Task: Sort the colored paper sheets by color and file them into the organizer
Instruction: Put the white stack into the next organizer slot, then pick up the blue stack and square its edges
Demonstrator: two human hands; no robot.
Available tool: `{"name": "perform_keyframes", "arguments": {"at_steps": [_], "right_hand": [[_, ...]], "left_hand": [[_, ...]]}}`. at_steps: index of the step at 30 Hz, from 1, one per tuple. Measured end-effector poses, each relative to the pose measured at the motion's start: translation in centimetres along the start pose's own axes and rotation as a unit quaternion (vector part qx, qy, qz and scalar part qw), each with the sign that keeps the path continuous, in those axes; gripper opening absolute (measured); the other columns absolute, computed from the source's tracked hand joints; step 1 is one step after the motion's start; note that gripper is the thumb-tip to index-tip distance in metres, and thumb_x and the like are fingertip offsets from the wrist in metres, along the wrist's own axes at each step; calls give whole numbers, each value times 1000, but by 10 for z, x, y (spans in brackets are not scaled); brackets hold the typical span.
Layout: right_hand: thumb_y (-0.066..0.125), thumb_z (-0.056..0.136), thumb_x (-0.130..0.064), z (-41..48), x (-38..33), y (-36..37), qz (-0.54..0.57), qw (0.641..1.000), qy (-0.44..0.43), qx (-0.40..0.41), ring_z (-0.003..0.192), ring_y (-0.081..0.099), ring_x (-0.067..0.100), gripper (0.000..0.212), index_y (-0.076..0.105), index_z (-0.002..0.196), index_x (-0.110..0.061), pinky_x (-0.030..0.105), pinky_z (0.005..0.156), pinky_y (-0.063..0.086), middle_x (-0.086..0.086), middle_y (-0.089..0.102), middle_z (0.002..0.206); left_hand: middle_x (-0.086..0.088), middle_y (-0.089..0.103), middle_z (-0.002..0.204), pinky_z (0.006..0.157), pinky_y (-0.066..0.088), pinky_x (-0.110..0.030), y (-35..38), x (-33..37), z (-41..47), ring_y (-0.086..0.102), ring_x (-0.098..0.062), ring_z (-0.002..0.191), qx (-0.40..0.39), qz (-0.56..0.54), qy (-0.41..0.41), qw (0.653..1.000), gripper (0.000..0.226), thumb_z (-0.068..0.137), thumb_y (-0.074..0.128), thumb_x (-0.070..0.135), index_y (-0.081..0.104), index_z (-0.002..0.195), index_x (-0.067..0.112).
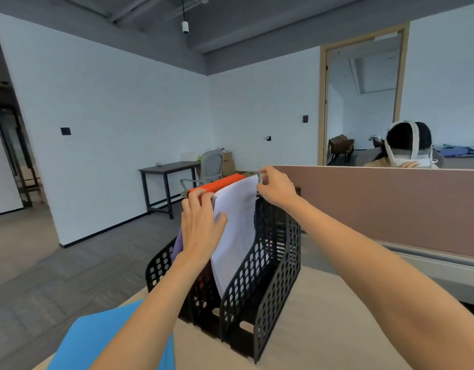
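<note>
left hand (201,225) is gripping the left edge of white sheets (237,217) in the black organizer (273,279), right hand (276,188) is pinching their top right corner, orange sheets (220,183) standing behind.

The room is bright with soft, even light. Shadows are faint. Straight lines bend near the edges, like the walls (124,124). The whole picture looks a bit soft and blurry.

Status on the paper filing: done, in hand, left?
Done: orange sheets and purple sheets stand in the organizer. In hand: left hand and right hand hold the white sheets in a slot. Left: blue sheets lie on the table.
</note>
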State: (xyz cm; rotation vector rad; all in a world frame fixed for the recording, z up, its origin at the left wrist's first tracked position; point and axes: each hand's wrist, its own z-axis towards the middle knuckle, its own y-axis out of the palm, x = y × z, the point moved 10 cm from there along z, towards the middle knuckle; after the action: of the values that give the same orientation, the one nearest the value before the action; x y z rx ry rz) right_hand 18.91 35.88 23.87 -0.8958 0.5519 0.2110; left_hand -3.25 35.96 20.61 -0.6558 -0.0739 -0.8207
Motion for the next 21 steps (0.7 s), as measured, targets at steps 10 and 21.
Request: {"name": "perform_keyframes", "arguments": {"at_steps": [10,21], "right_hand": [[54,88,-21,-108,-75,11,21,994,-110,18,117,55,18,34,59,121,-18,46,95,46,-3,61,126],[54,91,-20,-207,-99,85,58,995,-75,-39,111,56,16,27,64,116,-20,38,95,48,-2,62,122]], "left_hand": [[9,50,115,77,40,-27,-29,-16,-63,46,-13,107,-42,-142,-45,988,23,91,55,14,58,113,20],[4,57,112,78,45,-25,-52,-95,-146,55,-13,91,-152,-197,-186,950,20,96,50,12,60,112,16]]}}
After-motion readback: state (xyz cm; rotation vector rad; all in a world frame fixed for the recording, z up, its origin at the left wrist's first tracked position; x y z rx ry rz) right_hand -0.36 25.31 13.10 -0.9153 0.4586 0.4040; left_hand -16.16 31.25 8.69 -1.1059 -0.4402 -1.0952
